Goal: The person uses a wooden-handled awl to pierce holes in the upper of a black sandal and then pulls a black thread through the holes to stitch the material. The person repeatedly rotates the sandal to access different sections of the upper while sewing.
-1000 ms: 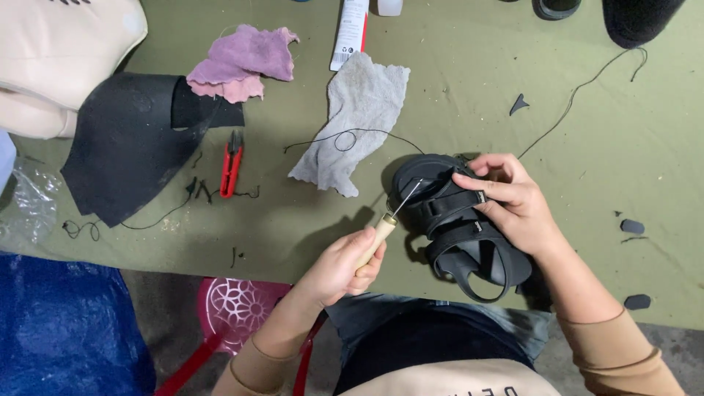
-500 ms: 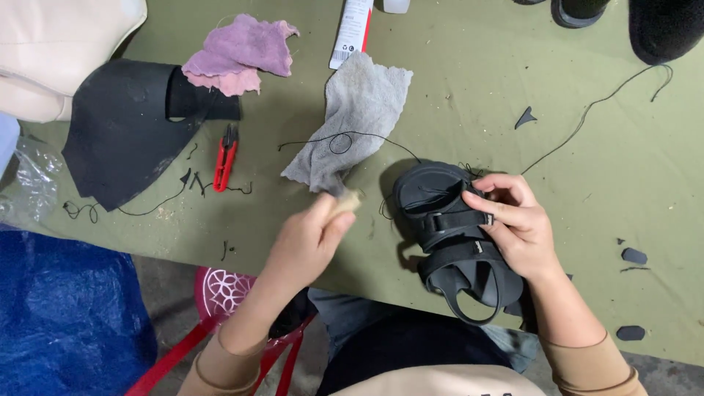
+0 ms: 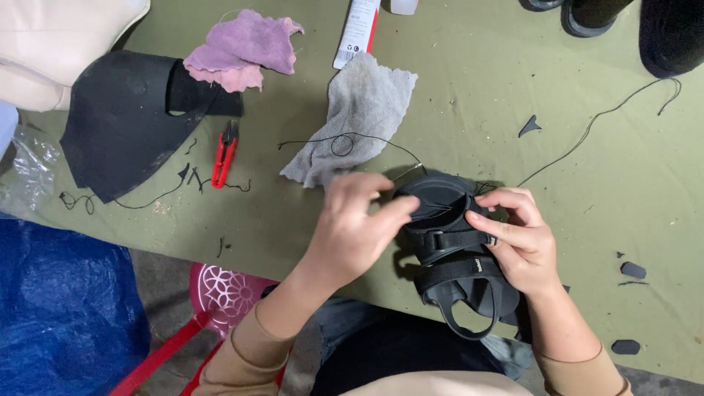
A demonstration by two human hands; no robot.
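The black sandal (image 3: 456,253) looked light, its straps pliable — the right hand (image 3: 522,246) clamped its side, while the left hand (image 3: 353,227) pinched closed at the toe rim, fingers (image 3: 396,213) on thread, seemingly.

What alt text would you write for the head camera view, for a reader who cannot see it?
Two hands work on a black strapped sandal at the edge of an olive-green table: the right hand grips its straps, the left hand pinches at its front rim. Behind lie a grey cloth, red snips and black thread.
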